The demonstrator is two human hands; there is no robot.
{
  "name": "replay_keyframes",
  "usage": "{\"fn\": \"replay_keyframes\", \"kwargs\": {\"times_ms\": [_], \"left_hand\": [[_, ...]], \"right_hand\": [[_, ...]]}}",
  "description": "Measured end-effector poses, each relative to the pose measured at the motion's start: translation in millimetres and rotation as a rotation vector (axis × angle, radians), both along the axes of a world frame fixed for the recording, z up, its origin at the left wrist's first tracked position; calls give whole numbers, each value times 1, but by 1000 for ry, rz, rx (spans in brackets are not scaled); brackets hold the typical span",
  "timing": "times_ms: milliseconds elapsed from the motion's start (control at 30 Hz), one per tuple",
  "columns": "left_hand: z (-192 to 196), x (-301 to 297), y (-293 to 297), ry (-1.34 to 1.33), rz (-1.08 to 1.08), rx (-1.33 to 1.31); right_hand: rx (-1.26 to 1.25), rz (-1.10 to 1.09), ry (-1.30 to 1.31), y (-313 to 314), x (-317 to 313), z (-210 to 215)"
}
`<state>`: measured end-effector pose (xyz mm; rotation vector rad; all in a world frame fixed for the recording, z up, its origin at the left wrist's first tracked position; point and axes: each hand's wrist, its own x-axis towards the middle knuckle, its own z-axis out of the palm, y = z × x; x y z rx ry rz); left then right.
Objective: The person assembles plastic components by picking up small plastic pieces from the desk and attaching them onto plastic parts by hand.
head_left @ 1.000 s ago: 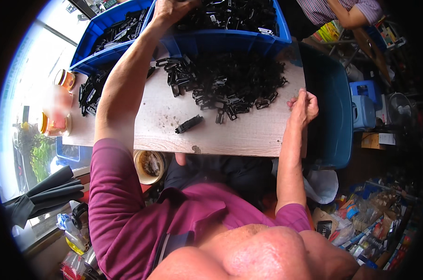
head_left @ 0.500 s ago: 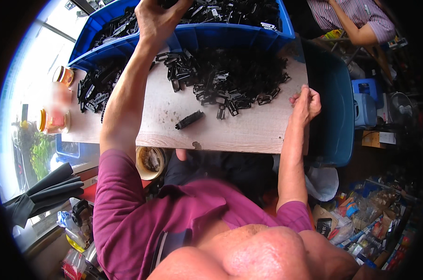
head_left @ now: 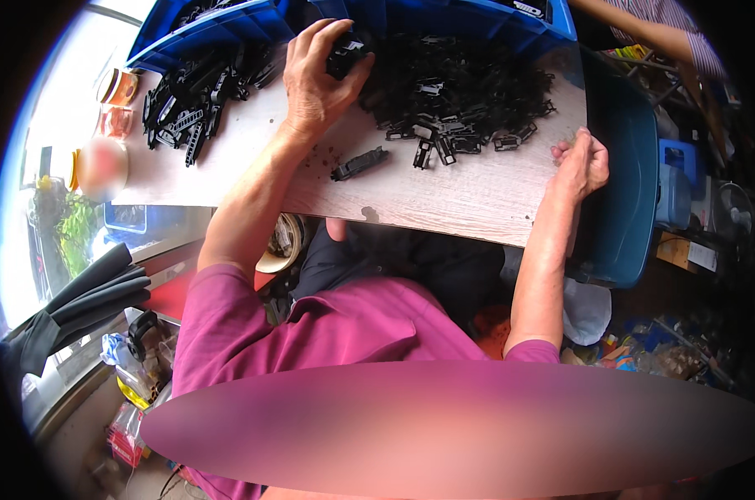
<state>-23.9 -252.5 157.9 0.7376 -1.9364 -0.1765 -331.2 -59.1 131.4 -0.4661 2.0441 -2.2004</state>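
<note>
My left hand (head_left: 321, 82) is curled round a small clump of black plastic parts (head_left: 346, 55), just in front of the blue bin (head_left: 444, 21) and at the left side of a large heap of black plastic parts (head_left: 461, 92). At the table's right edge, my right hand (head_left: 584, 165) is closed with its fingers bent in. Whatever it may hold is hidden. Nearer to me on the pale table (head_left: 452, 187), a single dark, elongated black piece (head_left: 360, 163) lies apart from the heap.
Another pile of longer black parts (head_left: 195, 100) lies at the table's left, beside orange-lidded jars (head_left: 117, 87). A deep teal tub (head_left: 632, 183) stands against the right side. Below the front edge is a round container (head_left: 284, 242). Another person's arm (head_left: 644, 25) shows at the far right.
My left hand has come back from over the blue bin to above the table, now with black parts in it. My right hand stays at the table's edge. The whole view has shifted.
</note>
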Motion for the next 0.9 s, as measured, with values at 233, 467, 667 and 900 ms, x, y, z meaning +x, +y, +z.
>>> {"fn": "replay_keyframes", "kwargs": {"times_ms": [233,467,667,900], "left_hand": [[-7,4,2,12,43,49],[-2,5,11,94,-1,149],[-3,7,8,-44,45,-43],[-5,10,7,-123,72,-46]], "right_hand": [[35,-12,4,1,4,5],[46,-24,-3,1,2,4],[40,-19,-7,1,-1,1],[62,-7,-4,0,2,3]]}}
